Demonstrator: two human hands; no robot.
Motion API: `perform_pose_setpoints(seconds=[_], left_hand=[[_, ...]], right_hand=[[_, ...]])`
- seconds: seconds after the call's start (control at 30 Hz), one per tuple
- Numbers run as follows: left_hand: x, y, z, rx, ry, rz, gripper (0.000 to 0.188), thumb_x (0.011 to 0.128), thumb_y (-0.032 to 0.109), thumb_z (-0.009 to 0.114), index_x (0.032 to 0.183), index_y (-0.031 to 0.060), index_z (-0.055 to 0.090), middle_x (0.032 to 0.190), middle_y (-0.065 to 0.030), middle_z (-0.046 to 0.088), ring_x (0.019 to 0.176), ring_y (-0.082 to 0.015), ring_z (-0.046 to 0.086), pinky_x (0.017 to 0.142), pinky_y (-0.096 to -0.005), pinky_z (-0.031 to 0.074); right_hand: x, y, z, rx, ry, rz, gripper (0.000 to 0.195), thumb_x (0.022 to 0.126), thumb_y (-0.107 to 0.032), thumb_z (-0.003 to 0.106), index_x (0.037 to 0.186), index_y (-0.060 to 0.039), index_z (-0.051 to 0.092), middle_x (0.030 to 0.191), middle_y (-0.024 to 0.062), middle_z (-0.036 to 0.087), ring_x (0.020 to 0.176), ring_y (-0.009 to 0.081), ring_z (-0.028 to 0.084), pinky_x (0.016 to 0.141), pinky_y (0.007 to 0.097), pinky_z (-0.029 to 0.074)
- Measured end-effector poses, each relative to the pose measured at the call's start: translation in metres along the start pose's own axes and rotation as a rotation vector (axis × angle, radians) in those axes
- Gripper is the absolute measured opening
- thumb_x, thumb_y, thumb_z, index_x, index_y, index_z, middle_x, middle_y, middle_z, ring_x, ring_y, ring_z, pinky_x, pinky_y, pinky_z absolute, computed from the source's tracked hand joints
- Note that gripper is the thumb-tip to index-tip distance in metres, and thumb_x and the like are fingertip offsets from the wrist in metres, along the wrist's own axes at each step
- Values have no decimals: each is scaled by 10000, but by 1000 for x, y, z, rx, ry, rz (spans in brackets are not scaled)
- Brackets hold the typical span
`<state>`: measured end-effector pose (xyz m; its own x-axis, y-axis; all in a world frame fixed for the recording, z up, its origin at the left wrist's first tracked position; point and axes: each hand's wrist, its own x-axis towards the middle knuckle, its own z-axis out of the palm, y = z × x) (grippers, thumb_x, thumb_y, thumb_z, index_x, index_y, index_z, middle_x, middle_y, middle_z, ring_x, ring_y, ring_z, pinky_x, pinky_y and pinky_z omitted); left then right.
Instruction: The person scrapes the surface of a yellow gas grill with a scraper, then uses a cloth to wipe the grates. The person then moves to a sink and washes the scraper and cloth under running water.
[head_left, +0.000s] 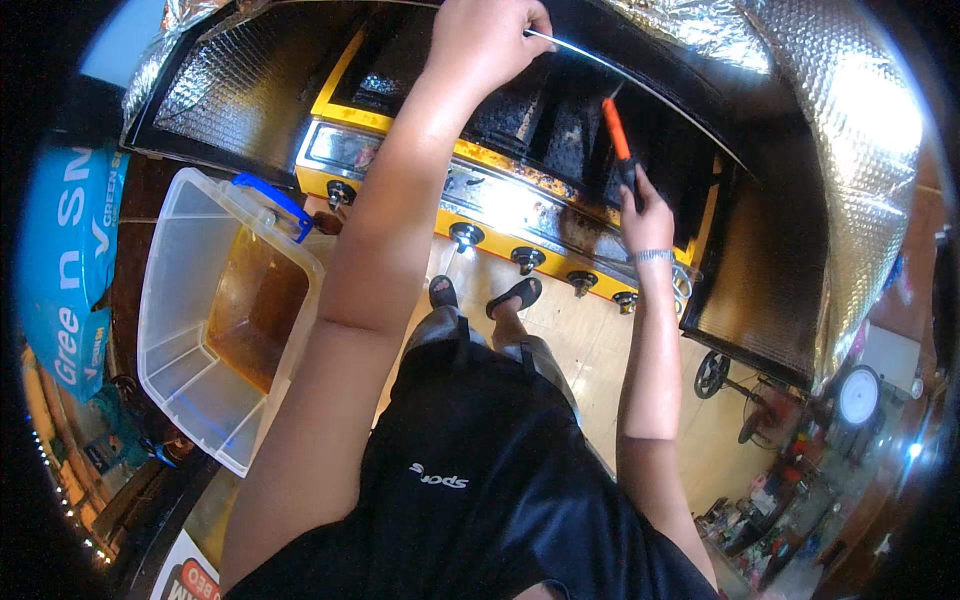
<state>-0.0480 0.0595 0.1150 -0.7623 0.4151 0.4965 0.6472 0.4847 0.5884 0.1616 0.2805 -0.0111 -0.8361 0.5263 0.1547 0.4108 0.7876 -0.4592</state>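
At the top of the view my left hand pinches one end of a thin pale strip or panel edge. That strip curves down to the right across a dark opening. My right hand grips a slim tool with an orange and black handle. Its narrow metal tip points up, close under the strip; I cannot tell whether they touch. Both hands are over a yellow-framed gas grill or cooker with a dark, soiled interior. Black knobs line its front.
Foil insulation sheeting surrounds the cooker on both sides. A translucent plastic bin with a blue latch handle stands at my left, beside a blue printed box. Wheels and clutter lie to the right.
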Motion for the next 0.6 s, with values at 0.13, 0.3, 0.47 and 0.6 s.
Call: perform_pose_setpoints(seconds=[0.13, 0.3, 0.47, 0.6], left_hand=[[6, 3, 3, -15, 4, 42, 104, 726, 164, 766, 771, 72, 752, 768, -146, 698, 778, -311, 687, 745, -406, 533], [5, -4, 0, 0, -19, 13, 111, 736, 172, 762, 779, 70, 754, 773, -148, 699, 784, -314, 688, 750, -409, 534], [11, 1, 1, 2, -2, 33, 122, 744, 178, 756, 783, 63, 753, 775, -149, 699, 786, -317, 687, 755, -413, 534], [10, 0, 2, 16, 18, 70, 132, 743, 183, 755, 790, 60, 755, 778, -157, 697, 782, -322, 686, 754, -417, 534]], right_hand=[[0, 12, 26, -130, 18, 82, 510, 934, -285, 593, 1427, -197, 498, 822, 279, 664, 767, 448, 666, 676, 523, 533], [-40, 13, -13, -72, -94, -7, 489, 920, -297, 605, 1390, -175, 548, 884, 268, 677, 810, 426, 678, 706, 496, 540], [15, -28, 2, -112, -12, 151, 468, 925, -296, 590, 1371, -155, 566, 913, 262, 681, 855, 430, 672, 757, 503, 532], [-4, -13, 41, -197, -81, 193, 506, 937, -302, 570, 1426, -187, 502, 886, 279, 679, 806, 454, 668, 721, 505, 545]])
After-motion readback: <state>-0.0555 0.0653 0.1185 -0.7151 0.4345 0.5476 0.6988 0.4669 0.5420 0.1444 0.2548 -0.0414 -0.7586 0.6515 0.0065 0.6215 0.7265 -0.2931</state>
